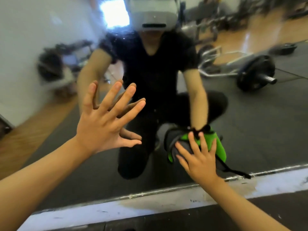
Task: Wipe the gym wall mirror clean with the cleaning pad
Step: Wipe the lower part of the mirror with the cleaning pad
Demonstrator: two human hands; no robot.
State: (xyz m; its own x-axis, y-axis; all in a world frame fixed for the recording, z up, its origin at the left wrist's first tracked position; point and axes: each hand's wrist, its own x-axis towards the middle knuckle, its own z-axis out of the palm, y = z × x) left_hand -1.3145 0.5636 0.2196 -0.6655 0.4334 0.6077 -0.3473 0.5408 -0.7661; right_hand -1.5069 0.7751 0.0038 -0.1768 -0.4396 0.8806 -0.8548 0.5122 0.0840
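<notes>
Wiping is in progress low on the mirror (250,127), just above its bottom edge: the right hand (200,161) presses the cleaning pad (218,147) flat with spread fingers. Left of the pad, the left hand (101,124) leans on the glass, fingers wide, holding nothing. Next, I think, the pad must slide over unwiped glass.

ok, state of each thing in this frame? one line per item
left hand: open, fingers spread, at the mirror; contact unclear
right hand: open, fingers flat, pressing the cleaning pad
cleaning pad: green and grey, held flat against the mirror near its lower edge, black strap hanging down
mirror: upright on the wall, specks visible near the top
barbell: seen as a reflection, lying on the gym floor
</notes>
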